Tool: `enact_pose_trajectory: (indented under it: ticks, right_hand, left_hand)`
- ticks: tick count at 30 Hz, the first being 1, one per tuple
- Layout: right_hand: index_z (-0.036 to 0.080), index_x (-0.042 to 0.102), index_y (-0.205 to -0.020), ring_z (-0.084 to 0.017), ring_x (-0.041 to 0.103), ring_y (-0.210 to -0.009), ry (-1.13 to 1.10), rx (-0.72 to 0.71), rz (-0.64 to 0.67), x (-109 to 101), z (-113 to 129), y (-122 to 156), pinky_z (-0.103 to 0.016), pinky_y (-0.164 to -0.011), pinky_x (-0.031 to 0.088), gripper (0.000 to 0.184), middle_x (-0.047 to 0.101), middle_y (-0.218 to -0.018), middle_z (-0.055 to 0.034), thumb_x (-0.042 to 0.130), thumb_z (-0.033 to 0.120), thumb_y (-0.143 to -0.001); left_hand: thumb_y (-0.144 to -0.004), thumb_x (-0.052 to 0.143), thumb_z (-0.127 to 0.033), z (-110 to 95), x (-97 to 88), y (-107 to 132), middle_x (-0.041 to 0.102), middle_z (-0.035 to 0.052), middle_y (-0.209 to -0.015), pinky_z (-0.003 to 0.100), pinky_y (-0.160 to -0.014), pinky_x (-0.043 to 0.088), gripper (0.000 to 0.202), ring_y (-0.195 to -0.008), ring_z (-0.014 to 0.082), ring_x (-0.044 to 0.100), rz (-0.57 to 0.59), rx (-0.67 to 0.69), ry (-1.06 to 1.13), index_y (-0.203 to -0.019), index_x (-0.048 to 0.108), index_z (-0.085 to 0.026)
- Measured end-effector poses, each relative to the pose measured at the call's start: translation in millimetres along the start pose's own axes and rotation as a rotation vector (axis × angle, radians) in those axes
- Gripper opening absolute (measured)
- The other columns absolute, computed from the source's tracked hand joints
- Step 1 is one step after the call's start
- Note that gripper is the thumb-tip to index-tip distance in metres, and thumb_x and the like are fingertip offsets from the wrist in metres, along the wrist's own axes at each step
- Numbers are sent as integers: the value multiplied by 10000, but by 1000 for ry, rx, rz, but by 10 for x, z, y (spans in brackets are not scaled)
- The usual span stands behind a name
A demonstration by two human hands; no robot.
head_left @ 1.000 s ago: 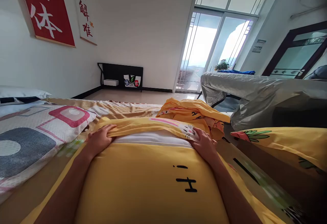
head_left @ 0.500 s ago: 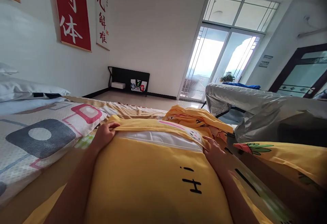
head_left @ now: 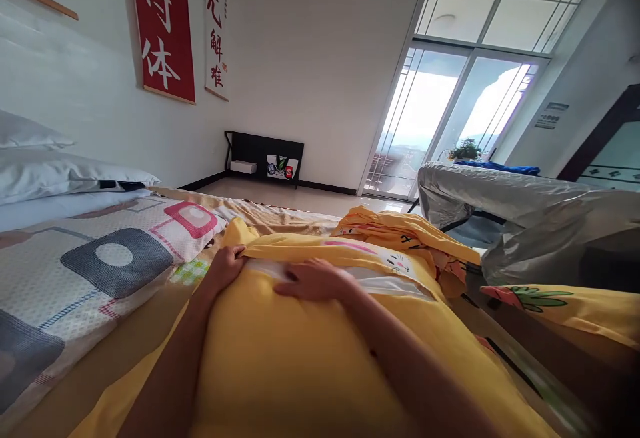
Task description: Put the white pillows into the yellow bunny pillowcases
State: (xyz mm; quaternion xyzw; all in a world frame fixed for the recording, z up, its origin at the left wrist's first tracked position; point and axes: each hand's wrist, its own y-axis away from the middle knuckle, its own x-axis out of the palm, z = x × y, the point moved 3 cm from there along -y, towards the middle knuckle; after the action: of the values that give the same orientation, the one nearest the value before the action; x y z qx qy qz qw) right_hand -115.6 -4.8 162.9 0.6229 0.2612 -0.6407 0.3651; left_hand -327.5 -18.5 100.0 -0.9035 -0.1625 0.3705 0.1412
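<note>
A yellow pillowcase point(head_left: 280, 358) lies in front of me, with a white pillow point(head_left: 390, 283) showing through the gap at its far end. On the far flap are a pink stripe and a printed animal face. My left hand point(head_left: 229, 266) is closed on the pillowcase edge at the left end of the gap. My right hand point(head_left: 317, 279) lies across the middle of the gap, thumb and fingers apart, touching the white pillow and the near edge of the case. It is slightly blurred, and its fingertips are partly hard to see.
A patterned pillow point(head_left: 115, 258) lies to the left, with white pillows point(head_left: 70, 175) behind it. Crumpled yellow cloth point(head_left: 400, 228) sits beyond the pillowcase. At right are another yellow piece with a pineapple print point(head_left: 575, 301) and a plastic-covered piece of furniture point(head_left: 525, 191).
My right hand has let go of the right end of the flap and moved left to the middle of the gap. My left hand keeps its grip. The view has turned slightly left.
</note>
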Motion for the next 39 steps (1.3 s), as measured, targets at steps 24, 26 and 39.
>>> enact_pose_trajectory:
  ticks: [24, 26, 39]
  right_hand:
    - [175, 628, -939, -191, 611, -888, -311, -91, -703, 319, 941, 27, -298, -792, 454, 202, 665, -942, -68, 437, 213, -888]
    - [190, 625, -928, -173, 588, -871, -457, -121, -818, 425, 880, 37, -275, -785, 446, 178, 646, -903, -52, 453, 209, -887]
    - [178, 590, -746, -157, 467, -771, -387, -66, -1242, 369, 911, 412, -318, -722, 327, 116, 585, -770, -17, 582, 167, -861]
  left_hand:
    - [-766, 415, -767, -378, -382, 313, 321, -33, -515, 237, -479, 255, 626, -510, 94, 284, 166, -120, 361, -545, 394, -182]
    - [-731, 484, -755, -415, -374, 320, 312, -32, -504, 237, -460, 238, 614, -498, 91, 285, 172, -154, 329, -530, 384, -184]
    - [-851, 469, -569, -1096, -316, 555, 298, -41, -581, 225, -505, 262, 479, -564, 87, 294, 107, -61, 284, -602, 356, -176]
